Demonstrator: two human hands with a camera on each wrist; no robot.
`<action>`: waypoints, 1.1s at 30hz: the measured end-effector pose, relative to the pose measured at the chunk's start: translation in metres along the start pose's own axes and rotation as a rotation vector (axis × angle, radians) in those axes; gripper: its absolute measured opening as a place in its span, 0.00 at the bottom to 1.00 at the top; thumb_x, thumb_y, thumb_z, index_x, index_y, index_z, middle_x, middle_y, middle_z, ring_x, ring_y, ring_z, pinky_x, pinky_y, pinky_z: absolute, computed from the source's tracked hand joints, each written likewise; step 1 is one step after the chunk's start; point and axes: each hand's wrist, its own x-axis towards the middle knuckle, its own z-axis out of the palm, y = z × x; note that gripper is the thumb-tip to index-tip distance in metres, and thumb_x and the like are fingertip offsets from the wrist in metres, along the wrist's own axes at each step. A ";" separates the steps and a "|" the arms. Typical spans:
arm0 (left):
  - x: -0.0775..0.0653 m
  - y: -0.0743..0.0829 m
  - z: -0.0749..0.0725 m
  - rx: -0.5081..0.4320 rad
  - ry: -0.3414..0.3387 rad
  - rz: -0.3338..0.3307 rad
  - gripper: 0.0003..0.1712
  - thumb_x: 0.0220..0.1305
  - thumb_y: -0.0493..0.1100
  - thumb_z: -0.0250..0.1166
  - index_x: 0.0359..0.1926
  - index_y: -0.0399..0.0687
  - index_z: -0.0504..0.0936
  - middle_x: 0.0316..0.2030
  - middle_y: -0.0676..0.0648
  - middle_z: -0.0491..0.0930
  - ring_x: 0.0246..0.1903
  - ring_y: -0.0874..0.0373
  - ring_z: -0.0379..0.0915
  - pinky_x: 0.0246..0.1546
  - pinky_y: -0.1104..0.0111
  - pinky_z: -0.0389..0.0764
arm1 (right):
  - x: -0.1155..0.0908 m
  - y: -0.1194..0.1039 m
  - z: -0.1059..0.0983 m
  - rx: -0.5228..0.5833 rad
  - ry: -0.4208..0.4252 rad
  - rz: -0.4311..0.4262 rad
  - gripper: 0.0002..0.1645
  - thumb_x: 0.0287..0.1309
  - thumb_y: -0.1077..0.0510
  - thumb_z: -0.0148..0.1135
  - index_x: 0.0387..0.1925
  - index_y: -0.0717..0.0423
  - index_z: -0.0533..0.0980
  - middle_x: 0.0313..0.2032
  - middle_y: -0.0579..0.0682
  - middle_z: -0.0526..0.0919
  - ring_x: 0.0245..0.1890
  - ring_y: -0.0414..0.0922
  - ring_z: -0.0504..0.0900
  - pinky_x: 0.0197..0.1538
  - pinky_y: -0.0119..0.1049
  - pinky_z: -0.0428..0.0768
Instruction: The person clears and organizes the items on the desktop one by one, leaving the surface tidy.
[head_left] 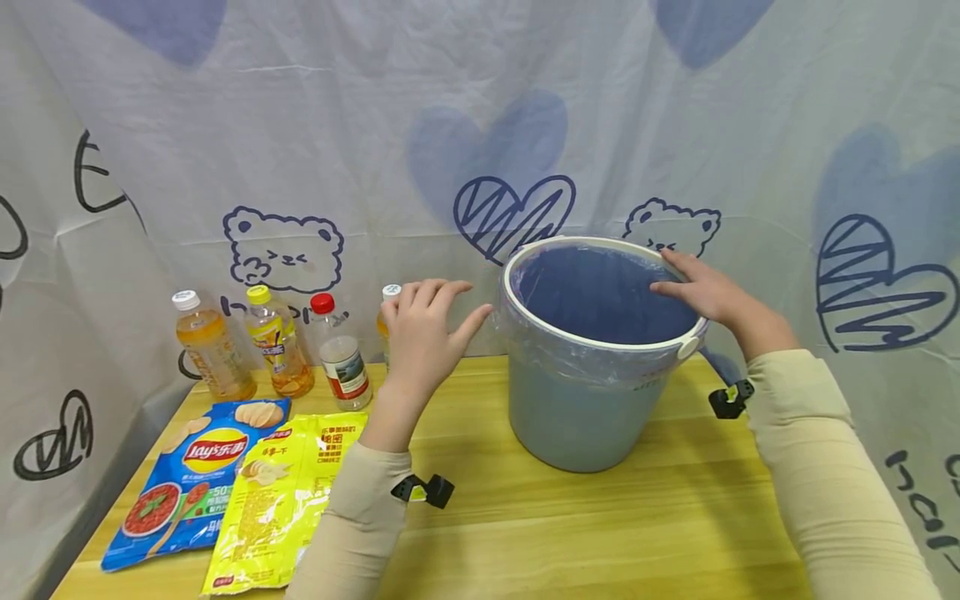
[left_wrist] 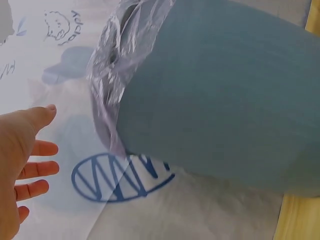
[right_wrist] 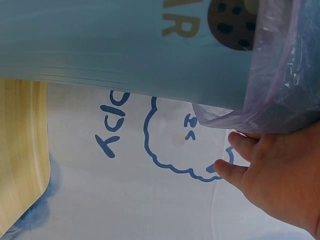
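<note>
A blue-grey trash can [head_left: 585, 425] with a white rim ring stands on the wooden table. Clear plastic of a trash bag [left_wrist: 112, 75] lines it and hangs over the outside below the ring. My right hand [head_left: 705, 292] is at the can's right rim, thumb toward the opening and fingers extended along the far side. In the right wrist view, two fingertips [right_wrist: 240, 142] show right beside the bag's hanging edge. To the left of the can, my left hand [head_left: 427, 337] hovers apart from it, fingers loosely spread and holding nothing.
Several drink bottles [head_left: 276, 342] stand in a row at the back left. A blue chip bag [head_left: 191, 475] and a yellow snack bag [head_left: 277, 500] lie in front of them, partly under my left forearm. A printed curtain [head_left: 360, 108] hangs behind the table [head_left: 480, 508].
</note>
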 end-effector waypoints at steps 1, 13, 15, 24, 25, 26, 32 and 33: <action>-0.003 -0.003 -0.002 -0.002 0.003 -0.008 0.23 0.61 0.61 0.64 0.50 0.53 0.83 0.47 0.47 0.81 0.50 0.48 0.70 0.50 0.49 0.62 | 0.000 0.000 0.000 0.001 0.000 0.001 0.48 0.69 0.42 0.47 0.76 0.60 0.39 0.74 0.71 0.36 0.74 0.71 0.36 0.70 0.69 0.40; -0.035 -0.036 -0.019 0.028 0.005 -0.086 0.23 0.61 0.59 0.66 0.50 0.50 0.82 0.48 0.45 0.81 0.49 0.45 0.69 0.49 0.47 0.60 | -0.001 0.001 0.001 0.010 -0.005 0.005 0.48 0.70 0.42 0.47 0.76 0.59 0.38 0.75 0.70 0.36 0.74 0.70 0.35 0.70 0.69 0.40; -0.040 -0.042 -0.019 0.035 0.010 -0.095 0.23 0.60 0.58 0.67 0.50 0.49 0.82 0.47 0.44 0.81 0.48 0.44 0.69 0.49 0.46 0.59 | -0.001 0.001 0.001 0.010 -0.008 0.010 0.48 0.70 0.42 0.47 0.76 0.59 0.38 0.75 0.70 0.36 0.74 0.70 0.35 0.70 0.69 0.40; -0.058 -0.064 -0.024 0.038 0.003 -0.178 0.24 0.59 0.57 0.68 0.51 0.49 0.82 0.47 0.42 0.80 0.51 0.42 0.69 0.49 0.44 0.57 | 0.000 -0.001 0.001 0.004 -0.014 0.024 0.48 0.70 0.41 0.46 0.76 0.57 0.37 0.75 0.68 0.35 0.74 0.70 0.34 0.70 0.69 0.40; -0.060 -0.066 -0.025 0.039 -0.001 -0.190 0.24 0.60 0.57 0.68 0.51 0.49 0.82 0.48 0.42 0.80 0.51 0.42 0.69 0.49 0.44 0.57 | 0.000 -0.001 0.000 0.006 -0.014 0.023 0.47 0.70 0.41 0.46 0.76 0.57 0.37 0.75 0.68 0.35 0.74 0.69 0.34 0.70 0.69 0.40; -0.062 -0.068 -0.026 0.038 -0.004 -0.204 0.24 0.60 0.57 0.68 0.51 0.48 0.82 0.48 0.42 0.80 0.51 0.42 0.68 0.49 0.44 0.57 | 0.000 -0.001 0.000 0.007 -0.013 0.021 0.47 0.70 0.41 0.46 0.76 0.57 0.37 0.75 0.68 0.35 0.74 0.69 0.34 0.70 0.69 0.40; -0.070 -0.082 -0.029 0.043 -0.015 -0.272 0.24 0.61 0.56 0.67 0.51 0.46 0.81 0.49 0.41 0.80 0.52 0.41 0.68 0.47 0.45 0.57 | 0.000 -0.001 -0.001 0.007 -0.008 0.014 0.48 0.70 0.42 0.47 0.76 0.58 0.38 0.75 0.68 0.36 0.74 0.70 0.34 0.70 0.69 0.40; -0.072 -0.084 -0.029 0.046 -0.016 -0.281 0.24 0.61 0.56 0.67 0.51 0.46 0.81 0.49 0.41 0.80 0.52 0.41 0.68 0.47 0.45 0.57 | 0.000 -0.001 0.000 0.006 -0.009 0.015 0.48 0.70 0.41 0.47 0.76 0.58 0.38 0.75 0.68 0.36 0.74 0.70 0.34 0.70 0.69 0.40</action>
